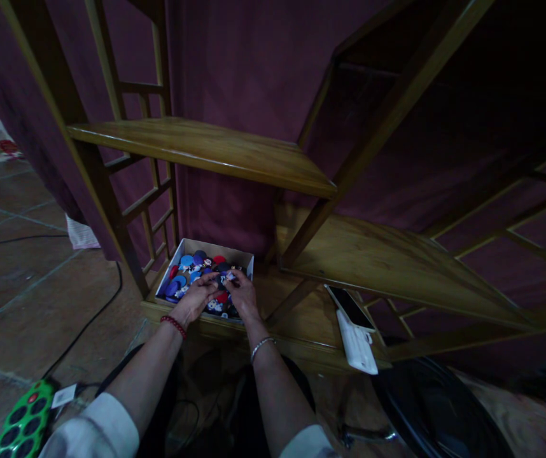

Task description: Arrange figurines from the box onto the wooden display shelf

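A white box (182,249) on the bottom wooden shelf holds many small round pieces, blue, purple, red and black. Above its contents, my left hand (200,294) and my right hand (241,291) meet at the fingertips around a small dark piece (221,280) with a pale part. The left fingers are closed on its left side. On the right side, my right thumb and fingers pinch it near the pale part. Its exact shape is too small and dim to tell. A red bead bracelet circles my left wrist, a silver one my right.
A phone (350,308) and a white object (356,343) lie at the shelf's right. The middle shelf (206,147) overhangs behind the box. A green power strip (25,420) is on the floor at left, a black stool (440,407) at lower right.
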### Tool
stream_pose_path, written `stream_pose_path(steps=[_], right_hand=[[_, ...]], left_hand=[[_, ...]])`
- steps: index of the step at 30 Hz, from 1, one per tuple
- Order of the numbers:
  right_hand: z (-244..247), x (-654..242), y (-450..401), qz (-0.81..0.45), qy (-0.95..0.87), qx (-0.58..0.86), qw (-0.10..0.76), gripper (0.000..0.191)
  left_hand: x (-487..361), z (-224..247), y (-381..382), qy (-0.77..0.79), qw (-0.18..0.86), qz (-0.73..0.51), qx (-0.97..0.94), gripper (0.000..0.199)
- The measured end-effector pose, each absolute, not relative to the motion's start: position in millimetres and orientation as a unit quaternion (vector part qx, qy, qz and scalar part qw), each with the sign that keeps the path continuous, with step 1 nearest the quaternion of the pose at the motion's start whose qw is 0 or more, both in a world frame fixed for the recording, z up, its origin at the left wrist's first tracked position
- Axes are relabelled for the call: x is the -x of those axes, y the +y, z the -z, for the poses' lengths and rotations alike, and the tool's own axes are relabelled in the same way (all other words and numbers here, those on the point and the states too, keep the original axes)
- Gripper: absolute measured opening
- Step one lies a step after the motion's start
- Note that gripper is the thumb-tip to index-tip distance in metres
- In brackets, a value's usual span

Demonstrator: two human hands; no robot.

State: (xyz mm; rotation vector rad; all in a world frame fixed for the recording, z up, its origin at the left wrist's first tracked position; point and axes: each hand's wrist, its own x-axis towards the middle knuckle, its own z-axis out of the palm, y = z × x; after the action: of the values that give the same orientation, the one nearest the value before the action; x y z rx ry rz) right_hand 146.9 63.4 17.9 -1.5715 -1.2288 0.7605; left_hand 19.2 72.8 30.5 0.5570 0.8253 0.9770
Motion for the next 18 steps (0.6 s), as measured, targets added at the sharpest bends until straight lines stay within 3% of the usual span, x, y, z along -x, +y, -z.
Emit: stream_pose_path(steps=[18], right_hand=[[-20.4, -146.4, 62.4, -0.334, -0.489, 0.646, 0.482, 0.026]], left_hand=[[-19.5, -35.8, 70.6, 0.397, 0.762, -0.447, -0.250, 0.027]])
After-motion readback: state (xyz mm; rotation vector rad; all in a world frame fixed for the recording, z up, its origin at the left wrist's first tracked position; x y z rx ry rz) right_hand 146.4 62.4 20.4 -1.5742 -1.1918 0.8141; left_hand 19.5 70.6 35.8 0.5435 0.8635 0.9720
